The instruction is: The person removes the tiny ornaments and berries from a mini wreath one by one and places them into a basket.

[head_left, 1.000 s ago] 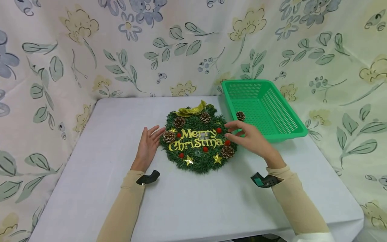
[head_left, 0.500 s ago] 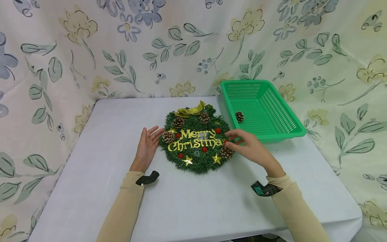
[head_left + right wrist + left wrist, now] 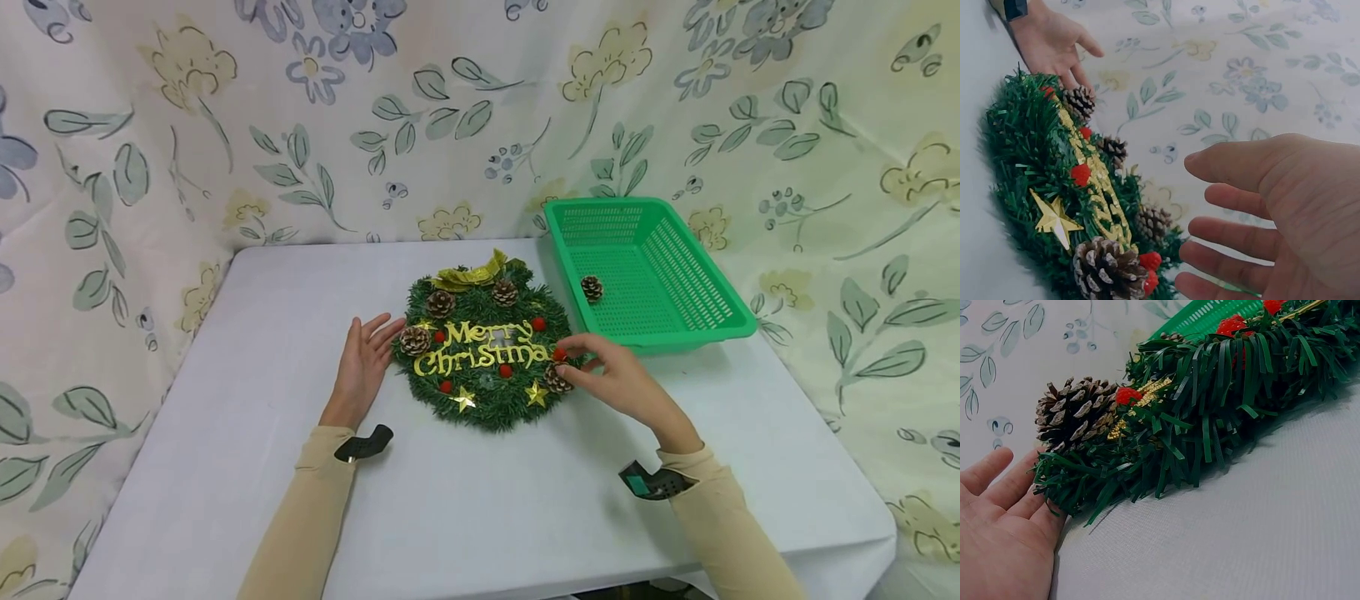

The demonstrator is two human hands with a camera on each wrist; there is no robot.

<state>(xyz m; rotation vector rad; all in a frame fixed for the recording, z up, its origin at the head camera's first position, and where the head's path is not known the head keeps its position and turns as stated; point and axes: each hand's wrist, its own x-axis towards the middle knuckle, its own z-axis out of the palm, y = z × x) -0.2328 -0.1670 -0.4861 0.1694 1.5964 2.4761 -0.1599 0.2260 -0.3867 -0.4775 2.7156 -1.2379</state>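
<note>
A round green wreath [image 3: 498, 408] lies on the white table, bearing gold "Merry Christma" lettering [image 3: 480, 357], pine cones, red berries, gold stars and a gold bow [image 3: 471, 275]. My left hand [image 3: 360, 367], palm turned up and fingers extended, touches the wreath's left edge beside a pine cone [image 3: 415, 340]; the left wrist view shows the fingertips against the greenery [image 3: 1191, 425]. On the right, my right hand [image 3: 618, 379] is over the wreath's edge near a pine cone [image 3: 1107, 269], fingers relaxed and slightly bent, thumb apart, nothing between them.
A green plastic basket [image 3: 675, 340] stands at the back right, close to the wreath, with one pine cone [image 3: 592, 288] inside. Behind the table [image 3: 285, 275] hangs a floral cloth [image 3: 450, 108].
My right hand has moved down along the wreath's right edge, from beside the upper berry to the lower right pine cone. The left hand and the wreath look unmoved.
</note>
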